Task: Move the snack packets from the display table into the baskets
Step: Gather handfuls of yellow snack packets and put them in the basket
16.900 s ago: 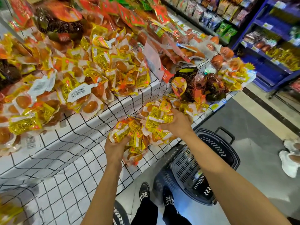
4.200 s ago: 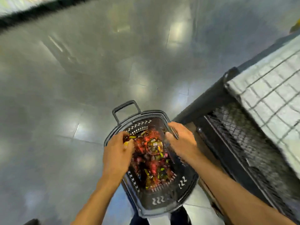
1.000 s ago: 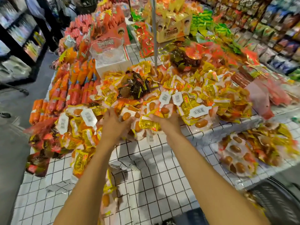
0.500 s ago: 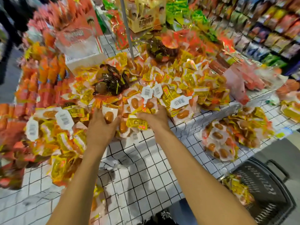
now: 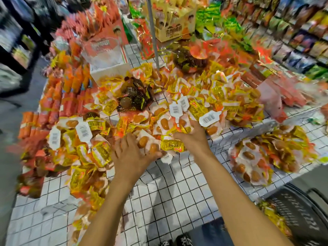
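Left hand (image 5: 132,155) spread flat on snack packets (image 5: 173,145), right hand (image 5: 192,137) seemingly gripping some, basket (image 5: 300,210) nearby

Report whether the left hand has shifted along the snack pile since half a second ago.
Yes, slightly. The left hand has slid right toward the right hand, now sitting straight in front of the dark net bag rather than left of it.

Left hand (image 5: 132,153) and right hand (image 5: 192,137) rest on the near edge of the snack packets (image 5: 195,107) heaped on the table (image 5: 168,192). A net bag (image 5: 134,96) lies beyond the left hand. A separate heap (image 5: 257,157) lies right of the right hand, with the basket (image 5: 298,210) nearer, beside the table.
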